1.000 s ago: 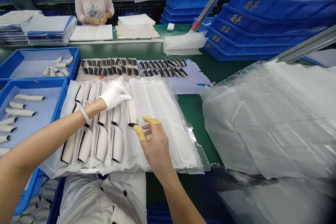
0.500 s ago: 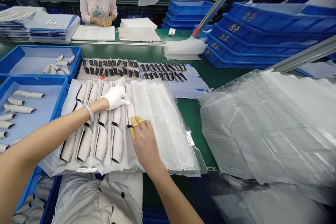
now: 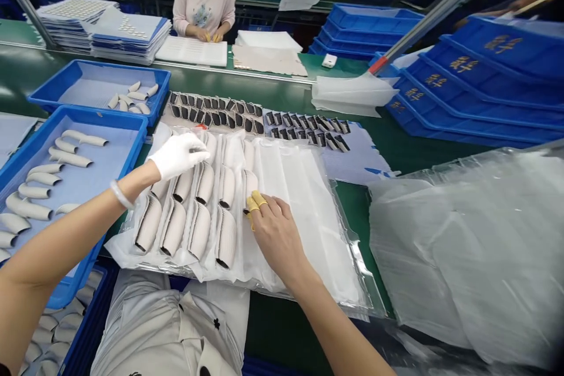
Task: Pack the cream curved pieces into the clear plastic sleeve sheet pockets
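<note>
A white pocketed foam sheet (image 3: 299, 200) lies in front of me on a clear plastic bag, its left pockets filled with curved beige shell parts (image 3: 200, 229). My left hand (image 3: 176, 154), in a white glove, rests on the upper row of parts with fingers curled over them. My right hand (image 3: 275, 229), with yellow finger cots, pinches the lower end of a beige part (image 3: 250, 183) sitting in a pocket near the sheet's middle.
Two blue trays (image 3: 132, 147) with loose beige parts stand at the left. Rows of dark small parts (image 3: 247, 120) lie behind the sheet. Crumpled clear bags (image 3: 476, 247) fill the right. Stacked blue trays (image 3: 462, 82) stand far right. A person in pink (image 3: 205, 3) works across the belt.
My right hand closed from spread fingers to a pinch on the part's lower end. My left hand slid left along the upper row. The camera view shifted left.
</note>
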`<state>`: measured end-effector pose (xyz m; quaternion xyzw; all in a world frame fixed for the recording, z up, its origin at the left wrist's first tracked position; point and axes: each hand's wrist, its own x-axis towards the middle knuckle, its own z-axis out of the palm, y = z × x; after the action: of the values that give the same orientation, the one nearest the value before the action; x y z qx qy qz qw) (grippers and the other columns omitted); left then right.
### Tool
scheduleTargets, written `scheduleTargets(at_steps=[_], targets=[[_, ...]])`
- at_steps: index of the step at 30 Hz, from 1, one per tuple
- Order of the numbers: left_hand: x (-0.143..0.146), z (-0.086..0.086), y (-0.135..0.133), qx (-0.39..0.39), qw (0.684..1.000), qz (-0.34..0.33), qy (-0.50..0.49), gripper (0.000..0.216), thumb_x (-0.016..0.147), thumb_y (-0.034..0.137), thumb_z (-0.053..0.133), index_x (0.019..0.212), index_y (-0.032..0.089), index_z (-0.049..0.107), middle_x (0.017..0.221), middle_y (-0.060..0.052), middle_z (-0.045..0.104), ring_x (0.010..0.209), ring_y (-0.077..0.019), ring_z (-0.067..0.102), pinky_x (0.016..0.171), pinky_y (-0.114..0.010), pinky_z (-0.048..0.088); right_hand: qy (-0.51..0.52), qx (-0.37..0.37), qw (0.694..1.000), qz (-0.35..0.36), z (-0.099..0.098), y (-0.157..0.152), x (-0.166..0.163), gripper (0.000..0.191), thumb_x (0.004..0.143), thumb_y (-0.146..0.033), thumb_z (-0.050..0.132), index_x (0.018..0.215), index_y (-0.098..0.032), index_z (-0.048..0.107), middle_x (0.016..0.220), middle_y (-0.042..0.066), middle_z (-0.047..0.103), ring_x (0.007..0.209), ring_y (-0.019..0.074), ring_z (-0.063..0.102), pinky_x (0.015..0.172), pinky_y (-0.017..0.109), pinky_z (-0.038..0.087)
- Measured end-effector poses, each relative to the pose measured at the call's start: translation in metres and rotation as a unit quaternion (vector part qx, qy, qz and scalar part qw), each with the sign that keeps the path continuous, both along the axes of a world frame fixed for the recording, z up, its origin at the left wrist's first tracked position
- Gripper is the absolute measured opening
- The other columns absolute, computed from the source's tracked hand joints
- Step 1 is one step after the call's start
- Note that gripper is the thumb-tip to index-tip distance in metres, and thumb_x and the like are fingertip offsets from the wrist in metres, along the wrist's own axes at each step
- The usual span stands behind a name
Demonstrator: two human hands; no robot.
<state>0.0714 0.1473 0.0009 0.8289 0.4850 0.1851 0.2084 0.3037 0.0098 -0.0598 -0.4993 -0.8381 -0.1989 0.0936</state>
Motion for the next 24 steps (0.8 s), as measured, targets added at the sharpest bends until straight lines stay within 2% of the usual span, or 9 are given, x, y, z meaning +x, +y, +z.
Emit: scheduleTargets(at_steps=[4,10,14,17,21,24], targets=[[-0.070,-0.001,-0.030,-0.061,0.989,0.132,-0.026,0.034,0.079,0.045,0.058,0.089,0.017,0.074,0.095,-0.007,0.072,0.090,-0.0230,0.065,0.086,-0.032,0.049,-0.038,0.032,0.998,0.037,0.001,0.000,-0.005,0.034,0.081,0.010,0.041,0.068,-0.009,0.066,0.072,0.016,0.066,0.087,0.0292,0.062,0.087,0.043,0.048],[-0.152,-0.015,-0.081,-0.126,0.944,0.298,-0.061,0.036,0.074,0.047,0.059,0.092,0.019,0.072,0.099,-0.007,0.072,0.097,-0.0257,0.064,0.090,-0.036,0.050,-0.051,0.044,0.996,0.066,-0.003,0.004,-0.004,0.037,0.083,0.007,0.040,0.061,-0.014,0.062,0.067,0.012,0.064,0.082,0.0260,0.061,0.088,0.040,0.048],[-0.185,-0.022,-0.109,-0.137,0.900,0.406,-0.086,0.036,0.072,0.046,0.060,0.092,0.019,0.071,0.100,-0.006,0.072,0.099,-0.0250,0.063,0.088,-0.035,0.052,-0.032,0.040,0.996,0.074,-0.007,0.004,0.001,0.024,0.088,-0.001,0.042,0.086,-0.009,0.065,0.088,0.018,0.068,0.092,0.0283,0.061,0.083,0.041,0.051],[-0.211,-0.034,-0.125,-0.104,0.880,0.456,-0.089,0.037,0.073,0.043,0.057,0.093,0.016,0.071,0.100,-0.007,0.072,0.098,-0.0243,0.064,0.092,-0.034,0.050,0.018,0.038,0.996,0.084,-0.011,-0.002,0.003,0.025,0.093,-0.011,0.041,0.112,-0.006,0.057,0.095,0.019,0.067,0.095,0.0297,0.062,0.080,0.042,0.052],[-0.256,-0.058,-0.142,-0.068,0.843,0.530,-0.053,0.038,0.077,0.040,0.051,0.095,0.013,0.071,0.096,-0.008,0.074,0.096,-0.0243,0.065,0.085,-0.030,0.052,0.037,0.025,0.993,0.111,-0.013,-0.007,0.005,0.038,0.096,-0.018,0.034,0.131,-0.004,0.042,0.095,0.021,0.066,0.090,0.0339,0.063,0.079,0.048,0.051],[-0.286,-0.077,-0.148,-0.076,0.829,0.555,-0.006,0.034,0.078,0.034,0.052,0.094,0.010,0.071,0.099,-0.011,0.074,0.099,-0.0254,0.065,0.089,-0.031,0.051,0.040,0.030,0.995,0.084,-0.007,-0.002,0.000,0.038,0.096,-0.024,0.034,0.130,-0.009,0.044,0.082,0.018,0.065,0.081,0.0362,0.064,0.069,0.047,0.050]])
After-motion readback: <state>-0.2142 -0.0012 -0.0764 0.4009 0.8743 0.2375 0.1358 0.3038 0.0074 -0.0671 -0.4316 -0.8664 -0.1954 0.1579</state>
